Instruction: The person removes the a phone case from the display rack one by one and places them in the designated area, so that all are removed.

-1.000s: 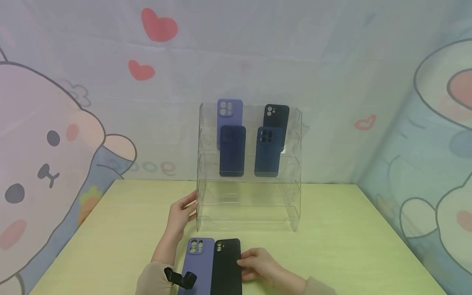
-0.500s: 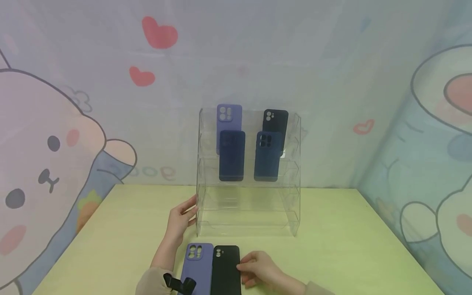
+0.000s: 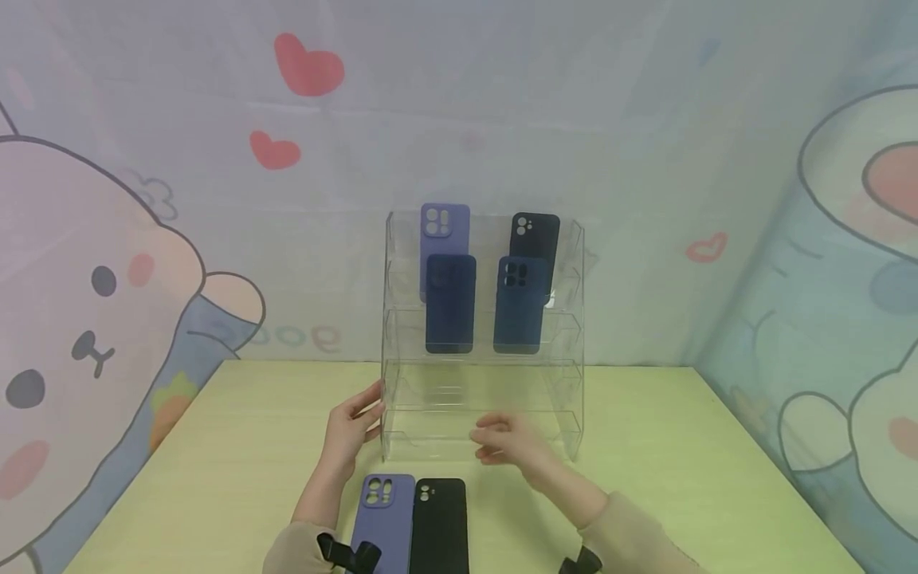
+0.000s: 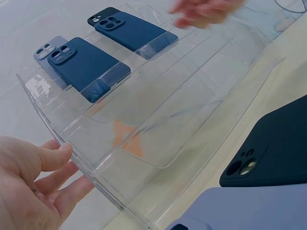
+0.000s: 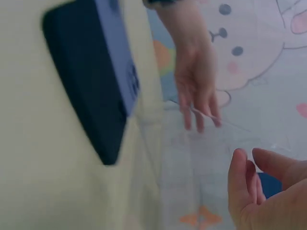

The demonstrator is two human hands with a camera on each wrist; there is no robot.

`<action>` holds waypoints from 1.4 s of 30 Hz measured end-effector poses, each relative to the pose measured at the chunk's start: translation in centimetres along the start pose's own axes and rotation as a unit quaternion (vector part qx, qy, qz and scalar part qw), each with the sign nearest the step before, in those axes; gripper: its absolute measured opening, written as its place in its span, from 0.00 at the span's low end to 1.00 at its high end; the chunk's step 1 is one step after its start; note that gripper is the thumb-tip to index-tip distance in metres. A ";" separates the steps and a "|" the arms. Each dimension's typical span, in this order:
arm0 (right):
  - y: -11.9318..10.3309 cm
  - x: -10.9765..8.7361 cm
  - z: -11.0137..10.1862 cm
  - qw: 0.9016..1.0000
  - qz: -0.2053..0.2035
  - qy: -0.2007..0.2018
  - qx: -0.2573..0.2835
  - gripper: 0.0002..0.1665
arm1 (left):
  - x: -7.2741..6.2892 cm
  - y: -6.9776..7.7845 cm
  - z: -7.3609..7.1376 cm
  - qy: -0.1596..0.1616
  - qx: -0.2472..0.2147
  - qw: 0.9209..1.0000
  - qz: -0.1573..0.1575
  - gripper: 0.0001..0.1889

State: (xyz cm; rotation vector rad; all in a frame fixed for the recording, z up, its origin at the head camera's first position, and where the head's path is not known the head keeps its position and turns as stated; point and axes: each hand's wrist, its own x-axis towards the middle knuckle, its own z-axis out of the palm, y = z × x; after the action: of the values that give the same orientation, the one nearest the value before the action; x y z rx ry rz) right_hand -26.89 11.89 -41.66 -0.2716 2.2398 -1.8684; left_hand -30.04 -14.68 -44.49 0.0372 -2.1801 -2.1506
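A clear tiered display stand [image 3: 495, 387] stands on the table, several phone cases upright in its upper tiers. My left hand [image 3: 351, 422] touches its left side wall with extended fingers; the left wrist view shows thumb and fingertips [image 4: 79, 189] at the panel edge. My right hand [image 3: 512, 442] is in front of the stand's lower right part, holding nothing, fingers loosely bent. In the right wrist view a gap shows between thumb and fingers. A purple phone case [image 3: 383, 522] and a black phone case [image 3: 441, 526] lie side by side before the stand, lower ends cut off by the frame.
On the top tier are a purple case [image 3: 445, 227] and a black case [image 3: 541, 231]. Lower down, two dark blue cases [image 3: 450, 307] partly cover them. A printed cloth backdrop [image 3: 631, 143] hangs behind the pale yellow table [image 3: 667, 446].
My right hand has left the black case's right edge and moved up and forward towards the stand, carrying nothing. My left hand stays at the stand's side. The head view has tilted slightly.
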 end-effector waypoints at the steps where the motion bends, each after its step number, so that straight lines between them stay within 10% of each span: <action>1: -0.5 0.5 -0.3 1.000 -0.012 0.003 -0.005 0.25 | 0.0 0.0 0.0 0.001 0.001 1.000 0.000 0.23; 24: -7.1 7.4 -2.1 0.986 -0.113 0.120 -0.041 0.25 | -0.1 -0.1 -0.2 0.000 0.003 1.000 0.002 0.24; 42: -8.4 10.1 -1.6 0.968 -0.095 0.198 -0.118 0.28 | 0.2 -0.5 0.1 0.008 0.000 1.000 0.000 0.23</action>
State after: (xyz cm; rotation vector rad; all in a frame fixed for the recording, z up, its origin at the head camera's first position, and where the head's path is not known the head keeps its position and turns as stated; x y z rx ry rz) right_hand -36.96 9.12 -33.55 -0.1657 2.8036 -1.8815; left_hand -30.28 -14.65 -44.93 0.0532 -2.1709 -2.1424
